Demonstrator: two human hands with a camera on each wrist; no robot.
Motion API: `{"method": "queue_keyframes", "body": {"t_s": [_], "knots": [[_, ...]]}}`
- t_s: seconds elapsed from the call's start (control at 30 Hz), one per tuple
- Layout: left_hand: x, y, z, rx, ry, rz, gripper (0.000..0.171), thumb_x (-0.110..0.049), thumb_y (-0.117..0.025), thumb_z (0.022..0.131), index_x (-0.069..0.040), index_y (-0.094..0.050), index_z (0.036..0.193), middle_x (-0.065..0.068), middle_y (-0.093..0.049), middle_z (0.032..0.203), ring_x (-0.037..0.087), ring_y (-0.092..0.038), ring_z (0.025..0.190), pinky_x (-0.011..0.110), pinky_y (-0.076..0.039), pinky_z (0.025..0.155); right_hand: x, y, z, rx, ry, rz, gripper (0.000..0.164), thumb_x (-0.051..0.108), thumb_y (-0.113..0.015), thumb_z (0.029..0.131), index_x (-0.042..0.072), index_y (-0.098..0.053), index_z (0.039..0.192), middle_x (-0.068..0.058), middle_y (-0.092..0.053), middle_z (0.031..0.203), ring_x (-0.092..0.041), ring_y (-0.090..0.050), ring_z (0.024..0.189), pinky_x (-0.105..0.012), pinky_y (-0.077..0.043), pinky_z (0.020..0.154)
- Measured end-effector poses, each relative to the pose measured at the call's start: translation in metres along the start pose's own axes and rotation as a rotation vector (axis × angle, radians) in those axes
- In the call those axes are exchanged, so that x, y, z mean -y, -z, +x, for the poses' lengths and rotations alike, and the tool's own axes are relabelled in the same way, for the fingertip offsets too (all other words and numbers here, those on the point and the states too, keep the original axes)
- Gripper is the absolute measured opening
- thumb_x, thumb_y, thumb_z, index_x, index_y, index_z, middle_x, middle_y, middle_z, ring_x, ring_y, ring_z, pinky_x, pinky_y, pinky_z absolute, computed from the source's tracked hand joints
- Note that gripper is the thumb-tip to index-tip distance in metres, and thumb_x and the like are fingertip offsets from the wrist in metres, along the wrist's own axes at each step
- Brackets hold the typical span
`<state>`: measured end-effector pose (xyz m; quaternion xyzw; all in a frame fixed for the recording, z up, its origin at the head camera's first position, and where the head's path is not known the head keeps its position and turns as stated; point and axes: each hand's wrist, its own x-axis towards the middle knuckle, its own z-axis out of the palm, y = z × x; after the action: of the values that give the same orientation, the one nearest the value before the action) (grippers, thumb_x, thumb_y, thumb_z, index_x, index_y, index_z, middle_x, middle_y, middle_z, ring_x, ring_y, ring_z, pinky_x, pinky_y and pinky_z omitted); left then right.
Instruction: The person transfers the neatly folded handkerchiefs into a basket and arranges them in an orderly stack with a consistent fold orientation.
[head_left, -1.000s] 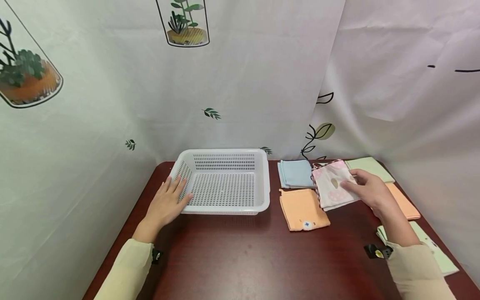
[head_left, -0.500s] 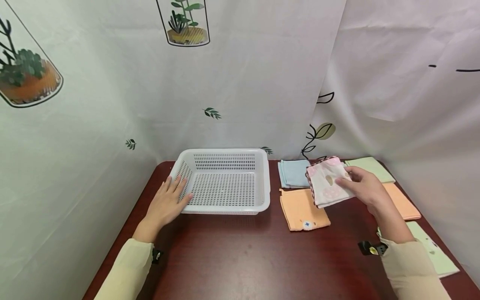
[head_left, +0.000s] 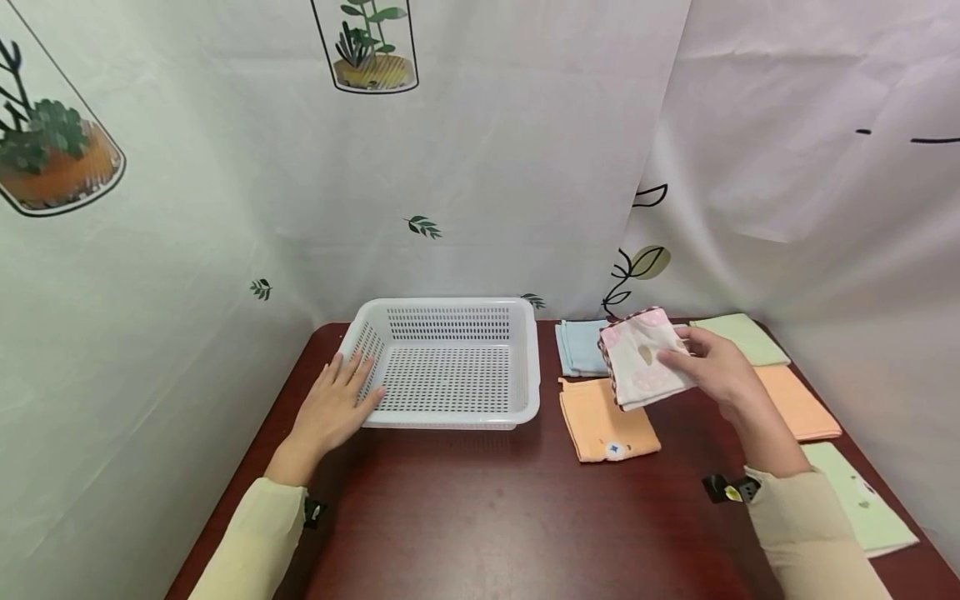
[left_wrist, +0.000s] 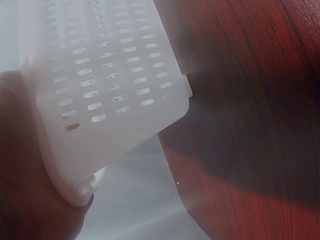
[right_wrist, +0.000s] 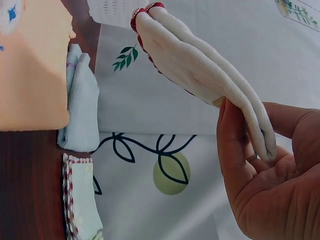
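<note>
My right hand (head_left: 716, 367) pinches a folded white washcloth (head_left: 645, 358) with pink patches and a red checked edge. It holds the cloth up over the blue folded cloth (head_left: 579, 348) and the orange cloth (head_left: 607, 421), overlapping both in the head view. Seen from the right wrist, the white cloth's doubled layers tilt up between thumb and fingers. On the left, my left hand (head_left: 339, 400) lies with spread fingers over the left rim of a white plastic basket (head_left: 450, 419). The left wrist view shows the basket's slotted outer wall (left_wrist: 115, 85) beside part of that hand.
Along the right side of the dark red table (head_left: 480, 517) lie a green cloth (head_left: 742, 337), another orange cloth (head_left: 798, 402) and a pale green cloth (head_left: 862, 500). A red-edged folded cloth (right_wrist: 80, 195) appears in the right wrist view. Printed curtain hangs behind the table.
My right hand has lifted the white washcloth and moved it left, so it now covers more of the blue cloth. The left hand and basket have stayed put.
</note>
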<state>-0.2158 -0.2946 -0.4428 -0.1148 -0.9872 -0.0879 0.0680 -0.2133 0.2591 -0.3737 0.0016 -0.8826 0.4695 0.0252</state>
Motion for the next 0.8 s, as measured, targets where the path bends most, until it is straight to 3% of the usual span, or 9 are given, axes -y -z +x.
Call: {"method": "queue_keyframes", "body": {"t_s": [0.37,0.8], "knots": [[0.001,0.000,0.001,0.000,-0.003,-0.003,0.074,-0.054,-0.042,0.104,-0.002,-0.034,0.157,0.023,-0.026,0.164,0.048,-0.011,0.153,0.060,-0.013,0.123,0.011,-0.007,0.008,0.004,0.019,0.042,0.046,0.017,-0.071,0.095,-0.006,-0.057,0.132,-0.013,-0.062,0.103,-0.005,-0.059,0.072,-0.021,-0.053,0.062],[0.001,-0.001,0.001,-0.010,-0.010,-0.008,0.074,-0.053,-0.042,0.104,-0.002,-0.035,0.156,0.023,-0.028,0.163,0.048,-0.013,0.152,0.060,-0.014,0.122,0.016,-0.013,0.014,0.022,0.015,0.048,0.048,0.019,-0.071,0.095,-0.005,-0.055,0.134,-0.019,-0.060,0.110,-0.005,-0.059,0.073,-0.020,-0.052,0.063]]}}
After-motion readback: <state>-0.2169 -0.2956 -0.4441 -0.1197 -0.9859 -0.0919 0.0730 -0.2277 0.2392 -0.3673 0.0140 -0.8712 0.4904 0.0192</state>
